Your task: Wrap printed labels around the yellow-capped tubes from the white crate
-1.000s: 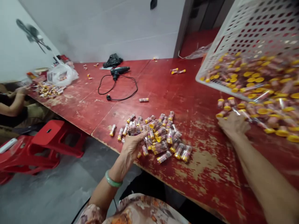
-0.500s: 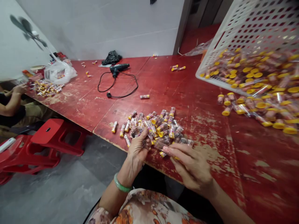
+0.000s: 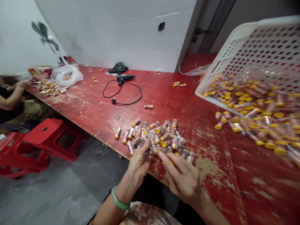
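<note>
My left hand (image 3: 140,157), a green bangle on its wrist, pinches clear printed plastic sleeves (image 3: 138,142) between thumb and fingers. Close on its right, my right hand (image 3: 182,175) is closed on a small clear tube (image 3: 161,153) with pink contents and a yellow cap, mostly covered by the fingers. The tube's far end meets the left fingertips; whether it sits inside a sleeve I cannot tell. Just beyond both hands lies a pile of yellow-capped tubes (image 3: 165,136) in printed wrapping, near the table's edge.
A tipped white basket (image 3: 236,34) spills many capped tubes (image 3: 257,125) over the red table (image 3: 187,103) at right. Further back lie a black heat gun (image 3: 125,77) with its cord and a black bag (image 3: 117,67). At left are another person's arm (image 3: 12,98) and red stools (image 3: 50,134).
The view has tilted up, so the table things sit lower in it. My right hand has come closer to my left, bringing the tube against the left fingertips.
</note>
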`<state>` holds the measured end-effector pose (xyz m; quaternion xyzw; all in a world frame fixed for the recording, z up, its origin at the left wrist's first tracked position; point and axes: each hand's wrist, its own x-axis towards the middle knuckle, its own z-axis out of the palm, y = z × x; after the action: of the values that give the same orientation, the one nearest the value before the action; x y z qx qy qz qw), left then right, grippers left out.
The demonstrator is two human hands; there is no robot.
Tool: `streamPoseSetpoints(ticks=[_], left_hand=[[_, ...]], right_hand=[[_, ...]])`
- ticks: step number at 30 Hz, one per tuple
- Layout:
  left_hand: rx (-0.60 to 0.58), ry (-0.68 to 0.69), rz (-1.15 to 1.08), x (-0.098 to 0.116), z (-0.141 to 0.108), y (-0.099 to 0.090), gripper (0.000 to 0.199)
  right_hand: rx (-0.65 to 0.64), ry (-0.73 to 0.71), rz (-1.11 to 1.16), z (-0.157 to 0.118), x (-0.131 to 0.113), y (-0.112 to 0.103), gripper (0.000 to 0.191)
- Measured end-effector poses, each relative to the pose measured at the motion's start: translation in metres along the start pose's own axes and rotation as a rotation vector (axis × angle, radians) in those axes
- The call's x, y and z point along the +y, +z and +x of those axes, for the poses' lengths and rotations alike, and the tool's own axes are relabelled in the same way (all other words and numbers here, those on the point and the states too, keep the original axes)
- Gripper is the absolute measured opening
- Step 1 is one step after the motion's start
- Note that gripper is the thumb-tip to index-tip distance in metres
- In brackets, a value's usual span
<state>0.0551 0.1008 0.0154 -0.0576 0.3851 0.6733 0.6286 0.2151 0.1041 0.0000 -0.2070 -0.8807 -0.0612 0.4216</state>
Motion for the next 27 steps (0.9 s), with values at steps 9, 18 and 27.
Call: streamPoseSetpoints(ticks=[9,18,27], left_hand=[[-0.079,0.187,0.131,-0.017,-0.01,-0.005,0.032],[-0.2,0.093,0.307,-0.024,-0.013,-0.008,0.038],[-0.19,0.079,0.369,-0.022,-0.011,-0.011,0.037]], right_hand=[[0.074,0.067,-0.207,-0.01,-0.025,0.006,0.052],[0.193,0.401,0.239,-0.008,-0.007,0.016,0.029],[0.148,0.504,0.477,-0.004,-0.001,0.002,0.018]])
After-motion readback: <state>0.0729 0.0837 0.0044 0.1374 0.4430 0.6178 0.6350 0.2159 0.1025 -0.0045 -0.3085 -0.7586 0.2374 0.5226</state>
